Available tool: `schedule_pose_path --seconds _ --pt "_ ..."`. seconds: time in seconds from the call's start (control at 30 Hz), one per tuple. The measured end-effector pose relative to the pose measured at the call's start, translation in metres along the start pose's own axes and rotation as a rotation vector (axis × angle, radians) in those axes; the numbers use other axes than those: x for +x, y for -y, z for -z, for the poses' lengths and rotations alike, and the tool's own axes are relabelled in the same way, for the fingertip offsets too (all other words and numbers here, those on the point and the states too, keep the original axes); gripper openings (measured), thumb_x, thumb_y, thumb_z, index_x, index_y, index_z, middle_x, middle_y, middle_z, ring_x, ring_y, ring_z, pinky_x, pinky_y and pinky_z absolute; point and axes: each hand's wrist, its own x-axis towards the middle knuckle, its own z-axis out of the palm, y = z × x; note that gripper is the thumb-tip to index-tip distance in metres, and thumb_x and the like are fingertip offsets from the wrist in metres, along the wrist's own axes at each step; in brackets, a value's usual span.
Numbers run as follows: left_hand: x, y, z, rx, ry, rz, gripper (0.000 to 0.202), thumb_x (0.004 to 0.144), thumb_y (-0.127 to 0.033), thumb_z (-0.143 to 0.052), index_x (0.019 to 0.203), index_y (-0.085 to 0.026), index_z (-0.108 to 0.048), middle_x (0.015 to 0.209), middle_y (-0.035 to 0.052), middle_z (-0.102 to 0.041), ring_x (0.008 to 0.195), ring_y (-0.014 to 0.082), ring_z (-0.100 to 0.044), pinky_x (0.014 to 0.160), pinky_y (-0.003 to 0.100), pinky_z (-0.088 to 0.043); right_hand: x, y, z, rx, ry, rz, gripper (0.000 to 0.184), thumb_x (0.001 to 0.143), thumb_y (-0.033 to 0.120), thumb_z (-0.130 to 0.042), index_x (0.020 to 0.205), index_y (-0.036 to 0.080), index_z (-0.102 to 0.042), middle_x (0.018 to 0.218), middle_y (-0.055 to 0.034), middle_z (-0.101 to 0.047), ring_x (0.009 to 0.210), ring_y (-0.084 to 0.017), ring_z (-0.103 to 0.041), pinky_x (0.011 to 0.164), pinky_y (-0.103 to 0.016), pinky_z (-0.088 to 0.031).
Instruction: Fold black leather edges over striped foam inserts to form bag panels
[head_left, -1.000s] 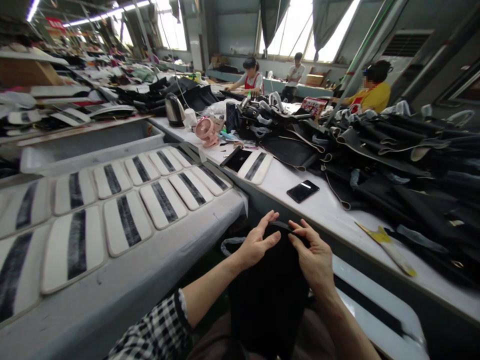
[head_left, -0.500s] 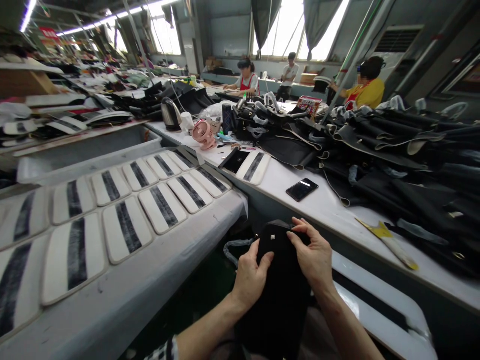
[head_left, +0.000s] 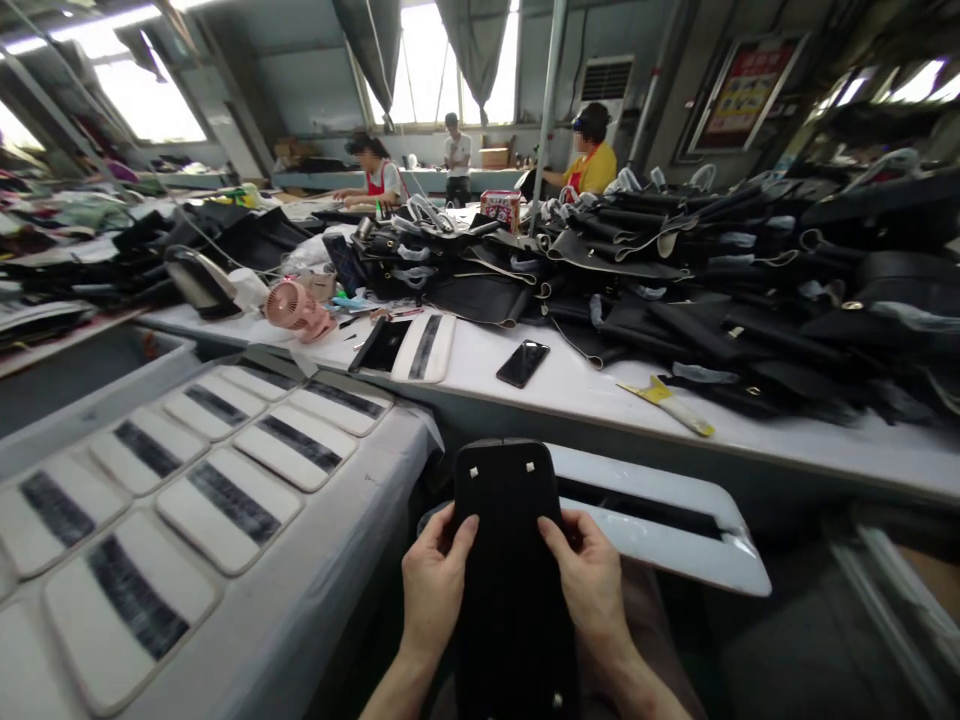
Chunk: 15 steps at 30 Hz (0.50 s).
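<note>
A black handbag [head_left: 510, 590] is held over my lap, its long, rounded-corner base turned up toward me. Small metal feet show at the far corners, and another is visible near the bottom of the picture. My left hand [head_left: 439, 580] grips the left edge, thumb on the base and fingers behind. Opposite it, my right hand [head_left: 589, 575] pinches the right edge the same way. The fingers behind the bag are partly hidden. To the left, cream panels [head_left: 229, 510] with dark stripes lie in rows on a covered table [head_left: 352, 530].
Ahead, a white worktable [head_left: 480, 400] carries a phone [head_left: 523, 363], a pink fan [head_left: 300, 308], a kettle [head_left: 201, 282] and a yellow-and-white strip [head_left: 667, 403]. Black bags [head_left: 675, 300] pile up at right. A pale slotted board [head_left: 652, 500] juts out beside my right hand. Several co-workers are farther back.
My view has swung to the right. The handbag has turned so its base faces me squarely, and both hands have shifted to grip its two long edges lower down.
</note>
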Motion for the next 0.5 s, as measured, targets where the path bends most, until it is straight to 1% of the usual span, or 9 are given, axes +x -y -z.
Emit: schedule_pose_path --seconds 0.1,0.2,0.33,0.43,0.5 --pt "-0.001 0.002 0.001 -0.087 0.005 0.069 0.04 0.081 -0.045 -0.07 0.114 -0.021 -0.066 0.111 0.0062 -0.071 0.103 0.0264 -0.066 0.095 0.038 -0.051 0.007 0.007 -0.001 0.079 0.065 -0.033 0.034 0.079 0.053 -0.068 0.082 0.02 -0.06 0.076 -0.0021 -0.066 0.07 -0.02 -0.061 0.066 -0.033 -0.052" --pt "0.0 0.003 -0.001 -0.16 0.008 0.1 0.039 0.08 -0.044 -0.071 0.109 -0.019 -0.066 0.107 0.0064 -0.072 0.099 0.0247 -0.067 0.092 0.037 -0.052 0.011 0.009 -0.003 0.034 0.044 -0.012 0.035 0.079 0.054 -0.066 0.075 0.02 -0.058 0.069 -0.0009 -0.062 0.064 -0.019 -0.057 0.059 -0.031 -0.049" --pt "0.002 0.008 -0.004 -0.187 -0.029 0.131 0.042 0.076 -0.048 -0.074 0.101 -0.016 -0.065 0.097 0.0078 -0.073 0.088 0.0241 -0.069 0.082 0.035 -0.054 0.01 0.005 -0.006 -0.033 0.011 0.052 0.035 0.08 0.054 -0.064 0.072 0.02 -0.06 0.067 -0.0025 -0.064 0.062 -0.02 -0.058 0.056 -0.031 -0.048" --pt "0.003 0.007 -0.006 -0.196 -0.046 0.151 0.041 0.075 -0.05 -0.074 0.097 -0.016 -0.065 0.093 0.0069 -0.072 0.083 0.0234 -0.069 0.078 0.035 -0.054 0.013 0.006 -0.006 -0.046 0.034 0.064 0.035 0.081 0.054 -0.063 0.071 0.02 -0.058 0.066 -0.0021 -0.063 0.061 -0.02 -0.057 0.055 -0.03 -0.047" --pt "0.003 0.004 -0.006 -0.21 -0.034 0.148 0.04 0.074 -0.05 -0.074 0.094 -0.016 -0.064 0.092 0.0064 -0.072 0.083 0.0232 -0.068 0.078 0.034 -0.054 0.019 0.013 -0.006 -0.043 0.073 0.073 0.034 0.084 0.054 -0.061 0.077 0.02 -0.058 0.071 -0.0022 -0.064 0.065 -0.02 -0.058 0.058 -0.029 -0.047"
